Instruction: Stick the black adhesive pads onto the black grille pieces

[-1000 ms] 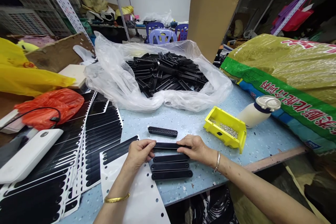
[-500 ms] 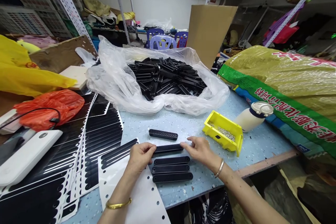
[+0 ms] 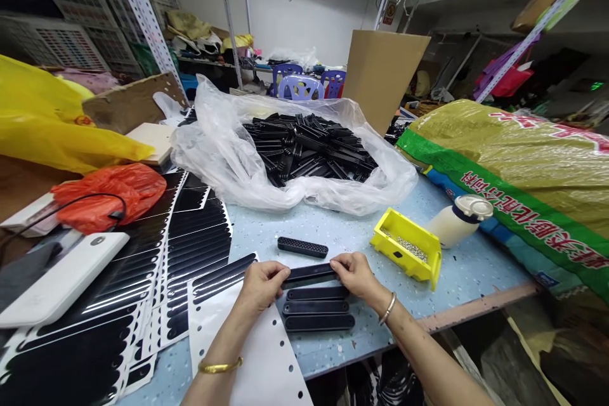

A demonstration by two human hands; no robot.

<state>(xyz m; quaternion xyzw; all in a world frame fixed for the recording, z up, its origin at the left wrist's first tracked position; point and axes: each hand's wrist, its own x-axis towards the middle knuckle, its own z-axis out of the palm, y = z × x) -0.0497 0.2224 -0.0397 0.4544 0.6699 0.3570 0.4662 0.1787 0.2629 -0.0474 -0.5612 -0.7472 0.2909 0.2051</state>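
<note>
On the blue speckled table point(image 3: 257, 222), in front of the person, a slim black bar point(image 3: 311, 273) is stretched between the two hands. The left hand point(image 3: 262, 282) pinches its left end with the thumb and the bent fingers. The right hand point(image 3: 356, 274) grips the opposite end in a similar way, with the thumb and fingertips. Whether the bar touches the table below it, I cannot tell.

Just nearer to the person, three black bars point(image 3: 315, 307) lie side by side in a row. Beyond the hands there is one black piece with a perforated top point(image 3: 303, 247), lying alone. The left forearm passes over a white sheet point(image 3: 271, 355), which bears black strips at its far end.

To the right stands a yellow bin point(image 3: 413, 264) with small shiny pieces point(image 3: 412, 248) inside, and just beside it is a pale bottle point(image 3: 451, 225). Farther back, an open plastic bag point(image 3: 328, 193) contains a heap of black parts point(image 3: 316, 146).
</note>
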